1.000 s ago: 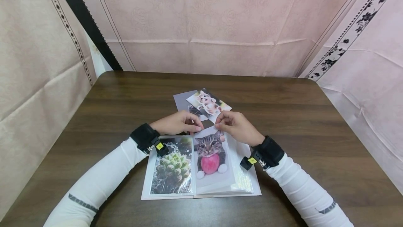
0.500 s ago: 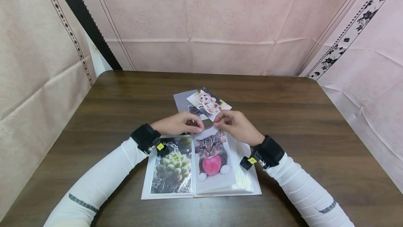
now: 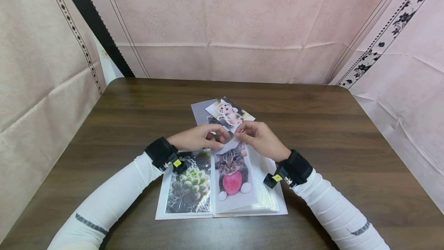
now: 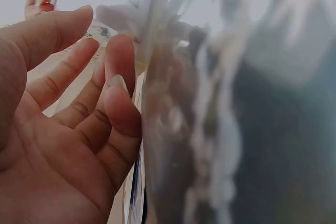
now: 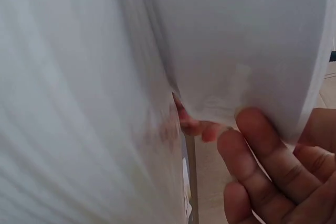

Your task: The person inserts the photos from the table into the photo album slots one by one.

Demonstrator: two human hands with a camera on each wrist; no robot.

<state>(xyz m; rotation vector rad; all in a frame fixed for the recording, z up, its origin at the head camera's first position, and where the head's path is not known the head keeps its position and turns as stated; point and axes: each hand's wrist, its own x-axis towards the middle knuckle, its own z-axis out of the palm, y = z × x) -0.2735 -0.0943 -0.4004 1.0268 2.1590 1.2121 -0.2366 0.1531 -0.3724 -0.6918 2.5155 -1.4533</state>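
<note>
In the head view an open photo album (image 3: 282, 207) lies on the table, a succulent photo (image 3: 192, 184) in the left page's shiny sleeve. Over the right page is a cat photo (image 3: 232, 169) with a pink heart. My right hand (image 3: 258, 136) pinches this photo's top edge near the right corner; its pale back (image 5: 247, 40) fills much of the right wrist view. My left hand (image 3: 202, 136) is at the photo's top left, thumb and fingers apart with a gap between them. In the left wrist view the hand's curved fingers (image 4: 121, 103) lie right beside the glossy clear sleeve (image 4: 184, 119).
Beyond the hands, a kitten photo (image 3: 230, 113) overlaps a greyish photo (image 3: 202, 109) on the brown wooden table (image 3: 312, 115). Pale patterned cloth (image 3: 243, 19) hangs behind the table and along both sides.
My left thumb and fingers have spread apart, the fingertips moving slightly right and up. The cat photo shifted a little right and down, then slightly back. The right hand keeps its pinch.
</note>
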